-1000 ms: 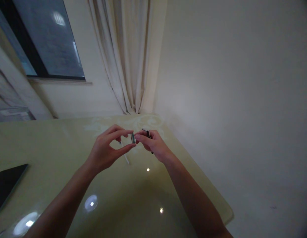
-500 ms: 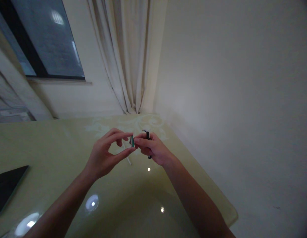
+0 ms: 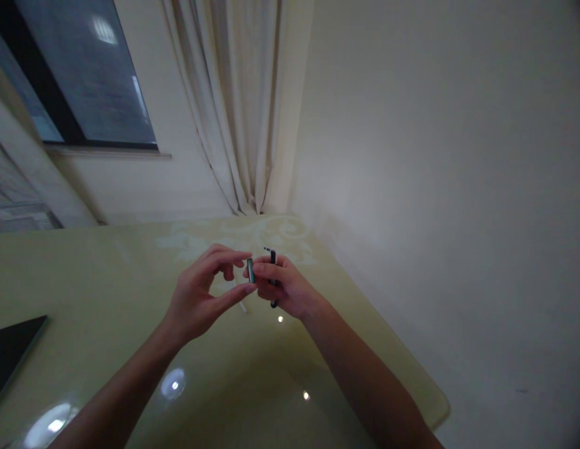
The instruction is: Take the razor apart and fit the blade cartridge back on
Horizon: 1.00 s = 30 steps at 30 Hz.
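A small flat green piece with a pale stripe [image 3: 251, 270] stands upright between the thumb and forefinger of my left hand [image 3: 201, 293]. The other left fingers are curled behind. My right hand [image 3: 287, 285] meets it from the right, its thumb and forefinger tips against the piece's side. Through my right fingers runs a slim black cable-like item [image 3: 273, 256]. Its bent, segmented upper end looks like an angled audio plug, and a dark curved end shows below the fingers. Both hands are above the table.
The glossy yellowish table [image 3: 215, 380] meets the wall [image 3: 411, 187] on the right. A thin white stick [image 3: 243, 307] lies beneath the hands. At far left is a dark flat panel [image 3: 14, 352]. Behind the table hang a curtain [image 3: 246, 125] and a window [image 3: 93, 75].
My right hand has shifted slightly left and down with the black item, closer to my left hand. The green piece has turned slightly. The view has moved a little.
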Available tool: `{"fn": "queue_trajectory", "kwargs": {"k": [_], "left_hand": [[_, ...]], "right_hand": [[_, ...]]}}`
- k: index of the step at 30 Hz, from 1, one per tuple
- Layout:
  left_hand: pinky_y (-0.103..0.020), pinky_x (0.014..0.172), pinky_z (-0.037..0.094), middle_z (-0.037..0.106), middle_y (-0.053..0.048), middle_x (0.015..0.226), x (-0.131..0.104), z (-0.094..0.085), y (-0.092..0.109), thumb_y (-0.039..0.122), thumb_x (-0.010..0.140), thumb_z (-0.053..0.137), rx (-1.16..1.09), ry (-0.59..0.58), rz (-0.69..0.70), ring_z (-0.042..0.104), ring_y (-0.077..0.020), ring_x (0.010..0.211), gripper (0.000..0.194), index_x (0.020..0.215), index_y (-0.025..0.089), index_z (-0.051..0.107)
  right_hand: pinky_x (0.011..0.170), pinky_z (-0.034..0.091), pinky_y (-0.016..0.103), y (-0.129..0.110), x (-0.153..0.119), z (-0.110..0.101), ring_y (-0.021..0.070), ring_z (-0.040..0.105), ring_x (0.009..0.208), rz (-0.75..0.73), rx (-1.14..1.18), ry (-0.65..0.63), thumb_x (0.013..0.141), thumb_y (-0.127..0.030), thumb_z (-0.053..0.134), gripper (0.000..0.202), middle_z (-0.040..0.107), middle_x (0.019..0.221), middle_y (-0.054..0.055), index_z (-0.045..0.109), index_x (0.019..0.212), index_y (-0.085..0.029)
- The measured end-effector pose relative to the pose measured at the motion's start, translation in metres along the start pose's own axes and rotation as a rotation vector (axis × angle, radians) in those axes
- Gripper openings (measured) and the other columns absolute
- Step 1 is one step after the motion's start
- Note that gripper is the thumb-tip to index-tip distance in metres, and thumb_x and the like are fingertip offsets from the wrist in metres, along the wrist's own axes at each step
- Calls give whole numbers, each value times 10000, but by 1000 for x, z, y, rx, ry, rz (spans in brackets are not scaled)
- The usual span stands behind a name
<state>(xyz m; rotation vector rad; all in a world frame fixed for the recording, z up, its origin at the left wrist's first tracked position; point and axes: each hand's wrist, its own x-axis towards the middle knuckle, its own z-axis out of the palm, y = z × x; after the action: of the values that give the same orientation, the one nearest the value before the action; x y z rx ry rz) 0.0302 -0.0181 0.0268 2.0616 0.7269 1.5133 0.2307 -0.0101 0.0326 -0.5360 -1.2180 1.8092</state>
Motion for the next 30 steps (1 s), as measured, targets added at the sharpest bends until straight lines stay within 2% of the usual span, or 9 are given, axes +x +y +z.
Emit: {"fn": "queue_trajectory", "kwargs": {"k": [3,9,12,15,17,19,21,25,30], "left_hand": [[-347,830,546,651,-35,1000,0,-3,0,286,857,902,78,-24,-11,627,-186,866,531,1363,341,748],[-337,774,553,676,-34,967,4,-3,7,386,856,900,191,-9,17,618,-170,785,412,1245,301,792],[-328,753,551,686,-34,965,5,-2,7,403,835,910,205,-1,-12,606,-162,758,378,1183,296,807],[-308,709,533,675,-29,926,4,-1,3,392,790,940,77,6,-128,589,-156,741,370,1125,287,826],[-283,673,513,656,-15,864,4,0,-2,388,762,957,-90,39,-256,581,-148,729,374,1101,280,840],[-264,670,512,676,-15,846,2,1,-8,410,735,975,-277,82,-384,600,-146,743,395,1091,287,856],[-262,695,531,725,-27,881,1,3,-11,452,699,994,-434,110,-466,632,-151,774,427,1080,305,869],[-279,724,562,783,-49,958,-1,6,-15,503,672,1004,-575,96,-508,666,-166,800,454,1070,326,877],[-310,720,585,780,-56,936,-4,7,-16,548,719,970,-633,41,-497,691,-193,821,469,1123,336,860]], "right_hand": [[460,109,253,0,1,-1,43,223,435,-10,-11,11,778,-447,881,325,415,498,-104,765,818,-146],[467,112,260,-1,1,0,53,244,452,-8,-46,73,730,-459,903,336,428,486,-96,771,784,-154],[467,125,261,-3,1,1,55,246,457,-9,-102,84,725,-487,903,367,433,506,-95,752,781,-158],[463,135,263,-4,1,-3,53,271,462,-56,-195,94,826,-559,816,412,502,595,-68,734,820,-155],[465,162,262,-5,1,-6,62,304,473,-111,-266,84,940,-605,668,460,534,648,-48,735,883,-153],[479,202,260,-7,0,-8,79,316,484,-162,-327,59,1016,-603,515,501,512,640,-47,729,944,-156],[495,225,260,-11,-3,-8,94,310,493,-199,-369,45,1030,-571,457,481,473,610,-56,703,957,-164],[535,266,263,-22,-13,-1,112,357,552,-216,-456,17,1004,-504,530,375,488,648,-38,670,886,-176],[599,305,278,-30,-20,10,127,411,628,-210,-551,-44,1043,-495,509,428,477,680,-21,682,822,-171]]}}
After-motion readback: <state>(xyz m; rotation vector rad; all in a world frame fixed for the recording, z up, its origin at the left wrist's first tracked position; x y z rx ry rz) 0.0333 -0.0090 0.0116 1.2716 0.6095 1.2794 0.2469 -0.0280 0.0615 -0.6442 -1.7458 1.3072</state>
